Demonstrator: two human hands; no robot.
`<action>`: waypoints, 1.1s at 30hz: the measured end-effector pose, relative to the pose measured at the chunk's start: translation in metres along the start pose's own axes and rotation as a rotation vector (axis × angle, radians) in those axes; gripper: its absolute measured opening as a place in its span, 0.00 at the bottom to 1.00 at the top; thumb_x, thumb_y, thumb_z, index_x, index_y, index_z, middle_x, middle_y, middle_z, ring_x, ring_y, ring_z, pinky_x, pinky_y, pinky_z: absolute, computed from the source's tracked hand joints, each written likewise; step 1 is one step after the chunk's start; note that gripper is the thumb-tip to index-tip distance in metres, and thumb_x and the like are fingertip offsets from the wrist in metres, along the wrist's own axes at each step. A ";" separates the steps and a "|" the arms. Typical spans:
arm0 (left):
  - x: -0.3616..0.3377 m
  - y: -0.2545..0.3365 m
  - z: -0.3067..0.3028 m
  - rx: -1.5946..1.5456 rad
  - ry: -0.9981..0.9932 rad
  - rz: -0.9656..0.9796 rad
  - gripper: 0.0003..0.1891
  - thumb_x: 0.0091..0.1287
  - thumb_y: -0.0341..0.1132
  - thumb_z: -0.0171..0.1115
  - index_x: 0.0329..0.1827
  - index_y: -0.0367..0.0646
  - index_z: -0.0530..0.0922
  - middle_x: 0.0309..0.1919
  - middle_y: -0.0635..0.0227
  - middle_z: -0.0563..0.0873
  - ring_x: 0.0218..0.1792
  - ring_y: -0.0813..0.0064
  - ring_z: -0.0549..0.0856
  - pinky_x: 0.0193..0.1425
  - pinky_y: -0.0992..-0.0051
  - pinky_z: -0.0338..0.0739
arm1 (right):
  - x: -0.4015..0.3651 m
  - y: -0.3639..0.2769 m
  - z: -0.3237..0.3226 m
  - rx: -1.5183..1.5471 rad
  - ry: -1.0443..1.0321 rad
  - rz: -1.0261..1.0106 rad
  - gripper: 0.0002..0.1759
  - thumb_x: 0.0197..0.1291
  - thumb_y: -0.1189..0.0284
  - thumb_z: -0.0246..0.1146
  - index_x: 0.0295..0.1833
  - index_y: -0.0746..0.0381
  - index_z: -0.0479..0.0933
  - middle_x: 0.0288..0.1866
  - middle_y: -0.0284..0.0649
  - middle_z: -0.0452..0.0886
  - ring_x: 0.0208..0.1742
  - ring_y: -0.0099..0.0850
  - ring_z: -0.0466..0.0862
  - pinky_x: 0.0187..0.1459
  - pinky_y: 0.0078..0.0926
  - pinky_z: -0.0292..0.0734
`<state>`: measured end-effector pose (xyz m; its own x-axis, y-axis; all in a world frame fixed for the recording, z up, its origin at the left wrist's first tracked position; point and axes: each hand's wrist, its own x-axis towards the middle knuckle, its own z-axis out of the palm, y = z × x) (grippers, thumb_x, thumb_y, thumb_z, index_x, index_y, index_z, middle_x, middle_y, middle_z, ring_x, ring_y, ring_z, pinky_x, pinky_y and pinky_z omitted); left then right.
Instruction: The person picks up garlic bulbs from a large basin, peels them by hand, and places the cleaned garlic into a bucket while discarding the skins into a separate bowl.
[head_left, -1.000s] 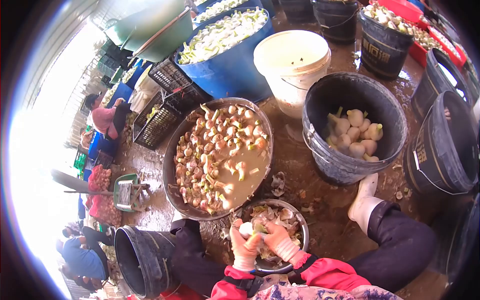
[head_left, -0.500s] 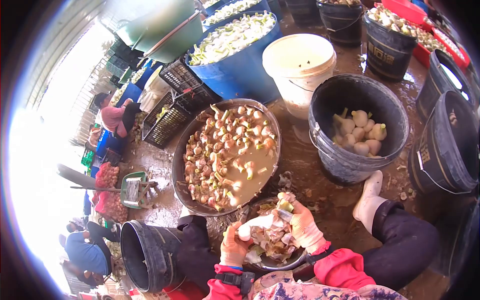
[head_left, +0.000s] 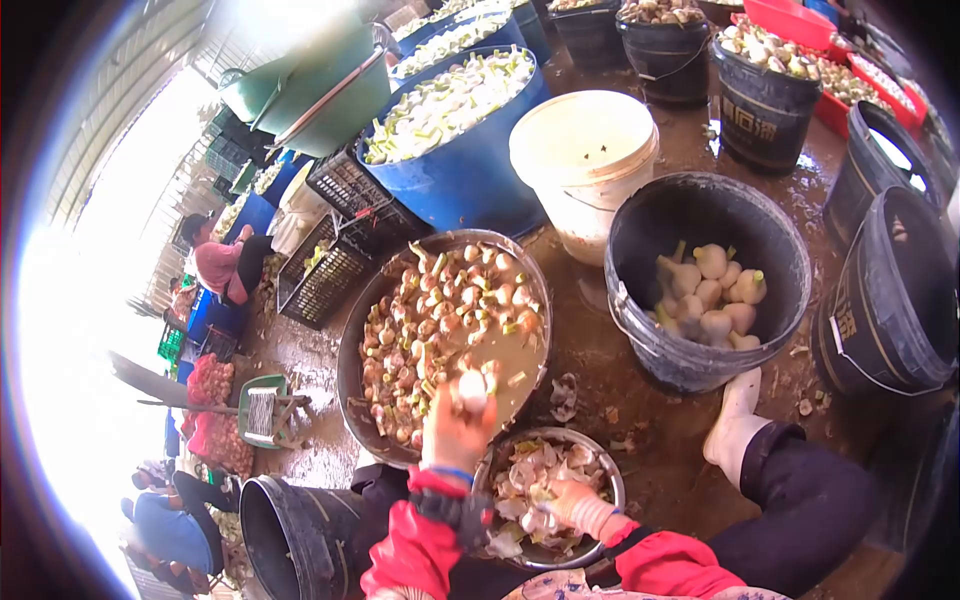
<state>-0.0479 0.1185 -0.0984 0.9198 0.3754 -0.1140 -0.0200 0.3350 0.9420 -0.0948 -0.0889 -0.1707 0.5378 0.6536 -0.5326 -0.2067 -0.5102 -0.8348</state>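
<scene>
My left hand (head_left: 456, 432) is over the near edge of a large round basin (head_left: 345, 412), its fingers around a pale, peeled garlic bulb (head_left: 472, 390). The basin holds many unpeeled garlic bulbs (head_left: 420, 325) with cut stems in murky water. My right hand (head_left: 580, 503) is low over a metal bowl (head_left: 612, 470) of loose garlic skins (head_left: 530, 475). Its fingers look closed, but what they hold is lost among the skins. To the right, a black bucket (head_left: 690, 360) contains several peeled bulbs (head_left: 712, 290).
A white bucket (head_left: 590, 200) and a blue tub (head_left: 450, 195) of trimmed garlic stand behind the basin. More black buckets (head_left: 765, 115) line the right. An overturned black bucket (head_left: 315, 530) lies at lower left. People (head_left: 225, 260) sit at far left. The floor is wet.
My left hand has moved forward from the peel bowl to over the basin, carrying the garlic bulb. My right hand has lowered into the skins. The view has shifted slightly.
</scene>
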 end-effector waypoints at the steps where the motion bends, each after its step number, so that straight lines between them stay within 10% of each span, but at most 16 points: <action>1: 0.037 0.020 0.026 -0.176 -0.033 -0.003 0.17 0.69 0.35 0.58 0.57 0.40 0.68 0.48 0.61 0.79 0.50 0.70 0.80 0.51 0.73 0.80 | 0.002 0.000 0.003 0.089 -0.044 0.032 0.25 0.60 0.49 0.59 0.54 0.54 0.77 0.35 0.50 0.83 0.36 0.43 0.83 0.41 0.35 0.77; 3: 0.073 0.083 0.097 -0.387 -0.105 -0.092 0.23 0.71 0.52 0.51 0.58 0.44 0.71 0.49 0.61 0.81 0.47 0.64 0.83 0.47 0.71 0.82 | 0.020 0.023 0.018 -0.055 -0.006 -0.074 0.27 0.60 0.50 0.59 0.59 0.55 0.74 0.37 0.52 0.82 0.37 0.43 0.83 0.40 0.35 0.76; 5: 0.111 0.090 0.106 -0.113 -0.121 -0.028 0.20 0.70 0.47 0.56 0.55 0.41 0.74 0.47 0.64 0.83 0.45 0.66 0.84 0.44 0.73 0.81 | 0.026 0.021 0.019 -0.111 -0.058 -0.088 0.29 0.59 0.53 0.60 0.65 0.52 0.69 0.40 0.52 0.82 0.38 0.44 0.83 0.41 0.35 0.76; 8: 0.170 0.027 0.040 1.550 -0.452 0.353 0.17 0.64 0.28 0.55 0.55 0.51 0.77 0.49 0.64 0.81 0.44 0.61 0.84 0.49 0.71 0.79 | 0.018 0.014 0.007 -0.126 -0.150 -0.060 0.24 0.61 0.63 0.55 0.65 0.48 0.71 0.42 0.51 0.82 0.41 0.45 0.82 0.44 0.36 0.75; 11: 0.151 -0.023 -0.009 2.219 -0.888 0.214 0.26 0.61 0.31 0.56 0.63 0.68 0.71 0.64 0.65 0.70 0.67 0.58 0.67 0.67 0.59 0.66 | 0.020 0.012 -0.003 -0.073 -0.157 0.010 0.25 0.60 0.73 0.52 0.64 0.46 0.73 0.37 0.44 0.83 0.37 0.36 0.81 0.42 0.33 0.74; 13: 0.140 -0.039 -0.025 2.168 -0.922 -0.015 0.20 0.62 0.35 0.56 0.57 0.68 0.77 0.65 0.65 0.71 0.69 0.58 0.65 0.72 0.54 0.56 | 0.020 0.010 -0.013 0.177 -0.241 0.163 0.21 0.62 0.73 0.52 0.60 0.47 0.77 0.48 0.36 0.84 0.45 0.35 0.82 0.50 0.27 0.72; 18: 0.125 -0.067 -0.051 1.835 -0.861 -0.519 0.23 0.58 0.34 0.59 0.60 0.59 0.76 0.52 0.59 0.82 0.56 0.62 0.80 0.60 0.66 0.72 | 0.026 0.024 -0.005 0.232 -0.086 0.266 0.17 0.54 0.66 0.66 0.52 0.49 0.83 0.37 0.36 0.86 0.37 0.30 0.82 0.44 0.26 0.74; 21: 0.100 -0.066 -0.072 1.572 -0.858 -0.361 0.26 0.57 0.39 0.61 0.62 0.50 0.72 0.53 0.53 0.82 0.54 0.56 0.81 0.57 0.66 0.74 | 0.025 0.023 -0.010 -0.050 -0.063 0.121 0.15 0.52 0.61 0.63 0.44 0.56 0.84 0.32 0.46 0.84 0.34 0.39 0.83 0.39 0.34 0.76; 22: 0.089 -0.054 -0.058 1.631 -0.792 -0.599 0.26 0.61 0.44 0.62 0.63 0.50 0.71 0.42 0.57 0.85 0.37 0.64 0.86 0.45 0.66 0.79 | 0.021 0.010 -0.016 -0.181 -0.035 0.168 0.14 0.53 0.61 0.60 0.41 0.57 0.83 0.36 0.47 0.84 0.37 0.45 0.83 0.42 0.38 0.77; 25: 0.074 -0.041 -0.061 1.861 -0.757 -0.689 0.25 0.62 0.45 0.60 0.62 0.49 0.72 0.41 0.59 0.85 0.34 0.67 0.87 0.43 0.68 0.81 | 0.010 0.010 -0.022 -0.116 0.053 0.100 0.17 0.53 0.64 0.57 0.48 0.55 0.81 0.41 0.49 0.84 0.43 0.49 0.82 0.44 0.41 0.76; 27: 0.075 -0.014 -0.072 1.485 -0.581 -1.023 0.20 0.63 0.48 0.59 0.54 0.47 0.80 0.41 0.62 0.86 0.32 0.72 0.86 0.38 0.73 0.82 | 0.010 0.010 -0.029 -0.146 -0.032 0.160 0.19 0.53 0.63 0.58 0.52 0.51 0.80 0.47 0.47 0.82 0.50 0.47 0.81 0.51 0.39 0.75; 33: 0.064 0.078 -0.075 1.596 -0.112 -0.560 0.18 0.59 0.48 0.62 0.41 0.44 0.85 0.36 0.61 0.87 0.39 0.66 0.86 0.47 0.70 0.78 | 0.019 0.004 -0.029 -0.115 -0.228 0.308 0.18 0.55 0.58 0.60 0.50 0.53 0.81 0.47 0.46 0.83 0.48 0.45 0.82 0.50 0.38 0.76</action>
<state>-0.0199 0.2334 -0.0559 0.6989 0.4397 -0.5640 0.6153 -0.7717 0.1609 -0.0620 -0.0947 -0.1803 0.2674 0.5612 -0.7833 -0.2302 -0.7522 -0.6175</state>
